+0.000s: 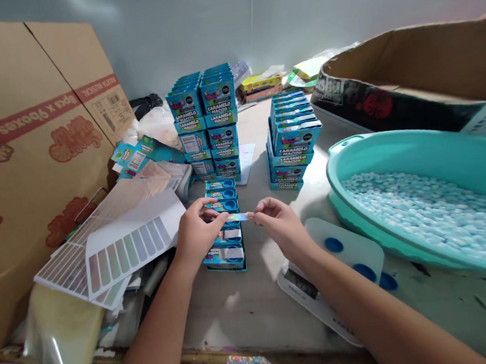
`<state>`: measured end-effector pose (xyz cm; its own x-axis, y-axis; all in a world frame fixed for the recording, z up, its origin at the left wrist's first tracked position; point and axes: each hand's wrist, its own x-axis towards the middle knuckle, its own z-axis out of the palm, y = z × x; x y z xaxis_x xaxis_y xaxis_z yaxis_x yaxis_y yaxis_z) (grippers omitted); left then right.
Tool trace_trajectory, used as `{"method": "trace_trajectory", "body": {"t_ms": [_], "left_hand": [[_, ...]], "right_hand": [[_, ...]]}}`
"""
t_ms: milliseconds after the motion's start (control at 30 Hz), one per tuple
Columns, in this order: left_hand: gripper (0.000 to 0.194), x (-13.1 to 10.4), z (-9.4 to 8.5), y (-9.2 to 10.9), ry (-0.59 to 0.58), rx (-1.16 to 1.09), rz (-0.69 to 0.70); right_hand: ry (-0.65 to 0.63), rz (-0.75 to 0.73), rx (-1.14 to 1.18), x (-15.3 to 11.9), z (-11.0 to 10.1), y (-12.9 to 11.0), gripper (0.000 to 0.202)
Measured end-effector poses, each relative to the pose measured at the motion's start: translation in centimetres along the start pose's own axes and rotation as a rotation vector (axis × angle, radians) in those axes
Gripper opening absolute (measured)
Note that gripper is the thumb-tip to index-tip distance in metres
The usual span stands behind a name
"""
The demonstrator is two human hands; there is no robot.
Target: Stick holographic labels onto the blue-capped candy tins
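A small shiny holographic sticker (237, 217) is stretched level between my two hands. My left hand (198, 230) pinches its left end, and my right hand (278, 221) pinches the right end. Directly beneath them a row of blue candy boxes (224, 255) runs away from me on the table; the nearest boxes bear pale shiny strips on top. Sheets of similar stickers (131, 249) lie to the left of my left hand.
Stacked blue boxes (219, 100) stand behind the row, with another stack (292, 136) right of them. A turquoise tub (405, 240) of wrapped candies and a white scale (314, 302) are on the right. Cardboard boxes (14, 113) flank the left; a black-sided carton (364, 94) sits back right.
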<state>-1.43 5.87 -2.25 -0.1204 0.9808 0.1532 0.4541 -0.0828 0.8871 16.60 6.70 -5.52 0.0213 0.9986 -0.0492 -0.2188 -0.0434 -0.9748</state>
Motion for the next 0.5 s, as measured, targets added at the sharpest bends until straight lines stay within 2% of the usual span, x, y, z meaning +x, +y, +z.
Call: {"method": "trace_trajectory", "body": {"t_ms": [500], "left_hand": [[0.035,0.32,0.25,-0.41,-0.012,-0.002,0.007]], "right_hand": [[0.013,-0.046,-0.039,0.16,-0.07,-0.16,0.031]]}}
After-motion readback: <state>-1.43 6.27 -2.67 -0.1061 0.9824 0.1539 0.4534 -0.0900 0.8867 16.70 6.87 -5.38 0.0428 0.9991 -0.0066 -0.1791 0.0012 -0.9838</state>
